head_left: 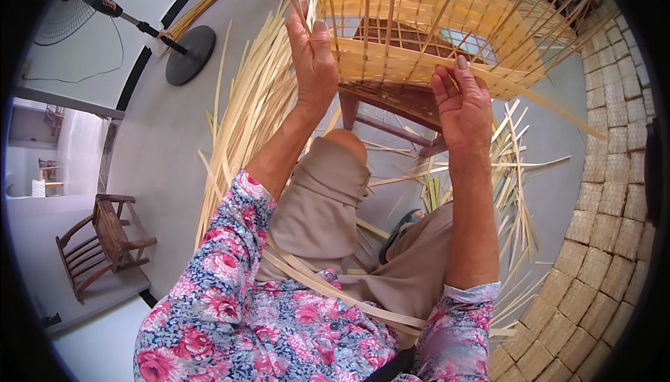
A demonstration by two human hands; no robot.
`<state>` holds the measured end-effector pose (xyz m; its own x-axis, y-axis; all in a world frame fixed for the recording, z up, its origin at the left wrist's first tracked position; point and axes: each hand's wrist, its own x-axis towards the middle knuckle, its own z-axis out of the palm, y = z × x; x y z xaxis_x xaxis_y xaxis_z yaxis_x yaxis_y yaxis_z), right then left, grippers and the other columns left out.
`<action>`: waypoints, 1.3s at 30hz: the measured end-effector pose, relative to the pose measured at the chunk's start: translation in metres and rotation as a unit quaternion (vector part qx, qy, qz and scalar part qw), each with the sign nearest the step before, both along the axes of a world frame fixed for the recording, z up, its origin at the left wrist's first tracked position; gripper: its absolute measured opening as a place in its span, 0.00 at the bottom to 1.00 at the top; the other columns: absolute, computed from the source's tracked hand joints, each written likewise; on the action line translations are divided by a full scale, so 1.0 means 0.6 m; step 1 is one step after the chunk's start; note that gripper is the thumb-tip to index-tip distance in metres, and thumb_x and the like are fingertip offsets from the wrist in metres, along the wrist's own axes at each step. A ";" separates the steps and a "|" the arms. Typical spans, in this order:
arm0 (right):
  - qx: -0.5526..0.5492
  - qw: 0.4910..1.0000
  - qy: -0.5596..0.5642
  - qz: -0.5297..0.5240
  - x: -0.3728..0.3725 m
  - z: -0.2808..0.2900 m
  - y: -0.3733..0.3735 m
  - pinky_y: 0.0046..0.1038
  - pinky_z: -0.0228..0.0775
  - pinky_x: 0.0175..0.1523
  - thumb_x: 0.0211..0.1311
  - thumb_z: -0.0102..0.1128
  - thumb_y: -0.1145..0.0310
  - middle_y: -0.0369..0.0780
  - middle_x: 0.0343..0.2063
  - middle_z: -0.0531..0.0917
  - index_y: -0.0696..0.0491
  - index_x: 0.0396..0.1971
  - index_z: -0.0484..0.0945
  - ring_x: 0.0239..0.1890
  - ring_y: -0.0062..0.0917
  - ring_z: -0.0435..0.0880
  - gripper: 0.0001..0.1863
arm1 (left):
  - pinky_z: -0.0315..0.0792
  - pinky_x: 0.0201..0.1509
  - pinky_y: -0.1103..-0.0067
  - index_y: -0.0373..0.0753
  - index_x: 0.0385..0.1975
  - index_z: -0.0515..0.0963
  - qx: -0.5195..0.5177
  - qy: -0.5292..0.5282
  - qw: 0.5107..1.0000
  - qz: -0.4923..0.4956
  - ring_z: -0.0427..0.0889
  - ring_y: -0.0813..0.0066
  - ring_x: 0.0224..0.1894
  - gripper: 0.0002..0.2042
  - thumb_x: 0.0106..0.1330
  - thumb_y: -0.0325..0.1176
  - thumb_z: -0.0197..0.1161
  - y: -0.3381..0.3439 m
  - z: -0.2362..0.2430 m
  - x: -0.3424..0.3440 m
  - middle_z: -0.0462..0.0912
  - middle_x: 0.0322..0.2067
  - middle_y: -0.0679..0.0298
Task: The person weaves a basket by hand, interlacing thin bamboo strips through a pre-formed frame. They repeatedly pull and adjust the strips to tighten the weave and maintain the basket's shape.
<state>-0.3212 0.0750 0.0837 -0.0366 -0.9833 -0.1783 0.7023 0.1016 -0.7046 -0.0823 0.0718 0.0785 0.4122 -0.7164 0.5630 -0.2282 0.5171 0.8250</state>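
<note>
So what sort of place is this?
Probably a weaving workshop: a partly woven basket, loose pale strips on the floor, and what look like rows of woven pieces on the right.

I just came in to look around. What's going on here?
A seated person has both hands at a partly woven basket resting on a wooden stool. The left hand is at its left corner; the right hand pinches a long flat strip along the near side. Upright sticks stand above the weave, and loose strips lie on the floor.
</note>
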 end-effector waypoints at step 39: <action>-0.294 0.606 0.729 -0.124 0.103 -0.022 -0.018 0.47 0.78 0.33 0.67 0.56 0.69 0.49 0.25 0.85 0.39 0.51 0.79 0.30 0.48 0.86 0.14 | 0.81 0.37 0.63 0.34 0.33 0.83 0.000 -0.827 0.551 -0.111 0.87 0.52 0.35 0.10 0.49 0.22 0.62 -0.019 0.219 -0.064 0.85 0.33 0.48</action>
